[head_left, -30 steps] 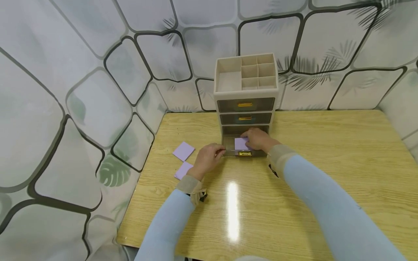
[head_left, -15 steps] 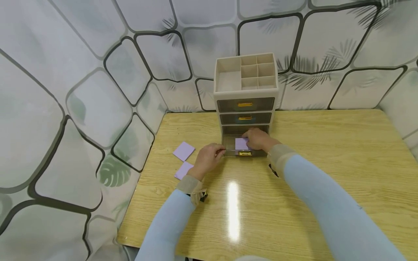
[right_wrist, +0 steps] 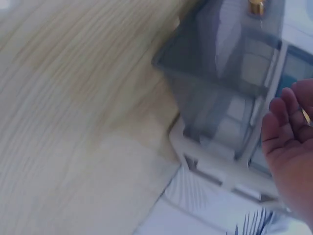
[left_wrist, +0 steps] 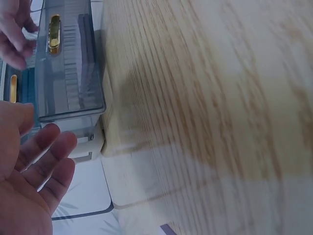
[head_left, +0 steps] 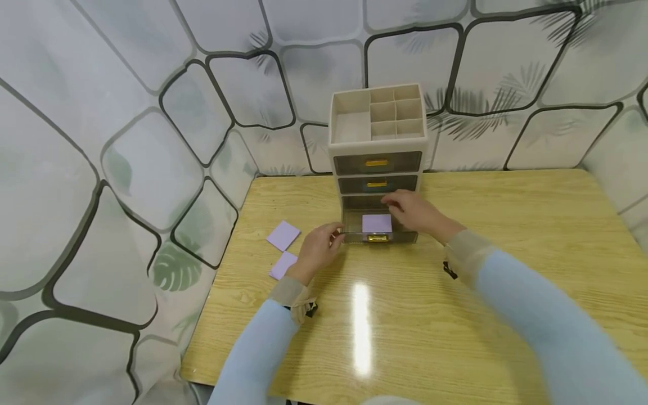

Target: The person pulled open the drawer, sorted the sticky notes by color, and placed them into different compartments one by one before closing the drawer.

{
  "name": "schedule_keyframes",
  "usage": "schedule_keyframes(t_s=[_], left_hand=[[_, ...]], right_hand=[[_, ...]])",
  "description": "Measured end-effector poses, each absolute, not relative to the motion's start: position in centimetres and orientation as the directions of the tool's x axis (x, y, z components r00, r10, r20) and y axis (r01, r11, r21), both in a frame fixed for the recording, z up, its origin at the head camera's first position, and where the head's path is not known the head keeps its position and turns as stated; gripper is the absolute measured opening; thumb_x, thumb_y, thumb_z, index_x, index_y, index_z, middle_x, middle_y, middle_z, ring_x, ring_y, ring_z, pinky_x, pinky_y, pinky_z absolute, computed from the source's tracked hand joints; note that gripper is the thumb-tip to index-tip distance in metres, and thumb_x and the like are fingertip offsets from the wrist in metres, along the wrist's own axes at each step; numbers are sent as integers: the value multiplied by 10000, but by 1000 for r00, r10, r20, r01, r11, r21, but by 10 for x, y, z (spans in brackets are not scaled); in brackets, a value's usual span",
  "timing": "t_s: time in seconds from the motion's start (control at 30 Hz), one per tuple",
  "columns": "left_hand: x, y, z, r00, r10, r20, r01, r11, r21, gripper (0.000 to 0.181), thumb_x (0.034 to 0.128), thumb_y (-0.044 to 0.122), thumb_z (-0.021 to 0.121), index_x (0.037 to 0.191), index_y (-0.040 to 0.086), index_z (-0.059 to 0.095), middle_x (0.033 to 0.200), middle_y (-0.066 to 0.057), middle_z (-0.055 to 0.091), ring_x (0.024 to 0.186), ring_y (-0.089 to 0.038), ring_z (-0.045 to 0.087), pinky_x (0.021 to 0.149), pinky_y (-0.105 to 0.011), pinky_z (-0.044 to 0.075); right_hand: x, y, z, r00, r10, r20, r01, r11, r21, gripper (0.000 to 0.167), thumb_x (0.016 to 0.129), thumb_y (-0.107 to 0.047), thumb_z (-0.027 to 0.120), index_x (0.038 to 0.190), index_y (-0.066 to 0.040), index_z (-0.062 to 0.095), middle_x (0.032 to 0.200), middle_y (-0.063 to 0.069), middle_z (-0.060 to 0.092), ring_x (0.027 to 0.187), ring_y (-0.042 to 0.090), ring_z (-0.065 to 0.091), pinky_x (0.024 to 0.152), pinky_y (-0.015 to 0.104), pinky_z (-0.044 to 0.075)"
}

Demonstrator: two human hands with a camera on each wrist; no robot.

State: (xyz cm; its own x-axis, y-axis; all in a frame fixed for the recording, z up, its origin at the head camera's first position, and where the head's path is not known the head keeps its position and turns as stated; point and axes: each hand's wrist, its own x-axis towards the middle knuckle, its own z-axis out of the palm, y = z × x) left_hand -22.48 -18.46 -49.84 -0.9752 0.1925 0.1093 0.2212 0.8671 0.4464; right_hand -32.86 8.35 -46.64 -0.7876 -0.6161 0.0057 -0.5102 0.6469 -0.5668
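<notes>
A clear grey drawer [head_left: 352,222], the lowest of a small white drawer unit [head_left: 377,143], is pulled out. A lilac square pad of paper [head_left: 377,223] lies in it, just behind the gold handle. My left hand [head_left: 318,247] holds the drawer's left front corner between thumb and fingers; in the left wrist view the thumb is at the corner and the other fingers are loosely bent. My right hand [head_left: 412,212] is raised over the right part of the drawer, fingers bent loosely, holding nothing. In the right wrist view, the right hand [right_wrist: 293,132] appears beside the unit.
Two more lilac square pads [head_left: 283,235] lie on the wooden table [head_left: 455,315] left of the unit, one partly behind my left hand. The unit's top tray [head_left: 354,126] has several compartments. Two upper drawers [head_left: 377,163] are closed. A patterned sheet [head_left: 324,67] stands behind the table.
My right hand has let go of the lilac pad and lifted away to the right, leaving the pad in the drawer. My left hand stays at the drawer corner.
</notes>
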Motion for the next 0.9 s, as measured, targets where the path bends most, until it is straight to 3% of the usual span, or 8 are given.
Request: schedule_keyframes(t_s=[0.2,0.43,0.57,0.7,0.9], left_hand=[[-216,-188,-496,-977,171,127,211,861,462,321,1073,184,660,1376,80,687,1093,-82,772,940,-223,744,799,-380,620],[-193,-199,-496,-975,128,180,200,858,473,255,1051,178,690,1267,57,749,1050,-84,788,916,-226,741,770,-384,613],[-173,-212,-498,-969,70,236,178,862,475,225,1032,168,715,1208,40,772,1006,-83,789,874,-225,736,724,-382,605],[-153,-227,-504,-968,-54,245,84,849,521,212,1024,158,717,1186,35,776,986,-91,794,847,-239,737,730,-412,603],[-127,-256,-510,-959,-241,151,-116,817,565,259,1030,176,694,1220,11,751,1076,-170,781,958,-321,746,837,-494,611]], right_hand=[[-317,122,-461,-806,-586,79,-515,630,-582,291,1088,-88,586,1335,30,682,1191,198,725,1048,330,679,901,521,565],[-290,153,-466,-816,-554,166,-542,630,-556,221,1069,-104,643,1232,14,734,1049,130,756,918,252,688,754,417,550],[-276,162,-471,-812,-539,225,-566,632,-530,215,1050,-105,677,1219,11,742,1032,118,762,898,236,695,735,396,567],[-268,167,-480,-818,-507,271,-567,636,-524,206,1032,-107,703,1194,14,748,1001,110,766,868,231,696,710,373,571],[-259,165,-495,-840,-440,318,-541,636,-550,192,1002,-92,743,1164,9,765,968,100,774,842,221,701,701,364,579]])
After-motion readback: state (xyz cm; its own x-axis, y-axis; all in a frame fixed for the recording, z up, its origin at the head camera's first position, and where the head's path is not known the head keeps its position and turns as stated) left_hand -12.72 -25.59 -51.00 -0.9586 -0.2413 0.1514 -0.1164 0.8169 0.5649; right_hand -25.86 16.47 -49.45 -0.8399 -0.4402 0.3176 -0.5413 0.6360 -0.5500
